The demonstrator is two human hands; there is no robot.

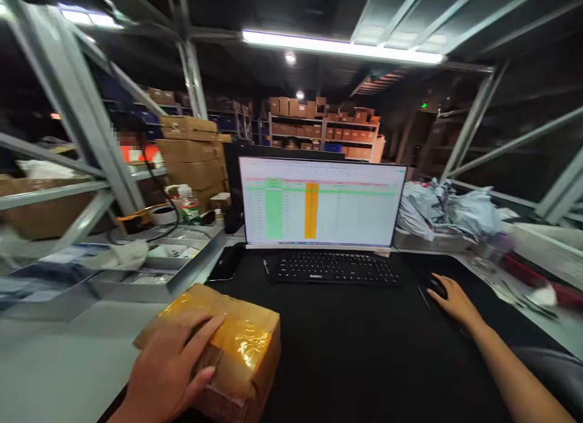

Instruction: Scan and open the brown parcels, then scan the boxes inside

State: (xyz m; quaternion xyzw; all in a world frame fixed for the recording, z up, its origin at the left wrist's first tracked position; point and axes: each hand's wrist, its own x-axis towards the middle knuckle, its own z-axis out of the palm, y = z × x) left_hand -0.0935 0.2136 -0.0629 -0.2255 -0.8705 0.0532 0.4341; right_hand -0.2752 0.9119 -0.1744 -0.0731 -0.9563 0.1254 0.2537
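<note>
My left hand (166, 362) lies on top of a cardboard box (248, 365) wrapped in shiny yellowish tape, thumb and fingers apart. The box rests on the black desk mat (346, 344) at the lower left. Over on the right, my right hand (455, 298) is curled over a black computer mouse (438, 287), partly hidden under the fingers. Between the hands and the monitor (355, 213) sits a black keyboard (337, 268). A spreadsheet with a green and an orange column fills the screen.
Grey trays (150, 277) with small packets stand at the left, next to a black phone (226, 263). A pen (266, 266) lies beside the keyboard. Plastic bags (449, 207) pile up at the right, near a white basket (546, 247). Stacked cartons (191, 158) and a co-worker (136, 149) are behind.
</note>
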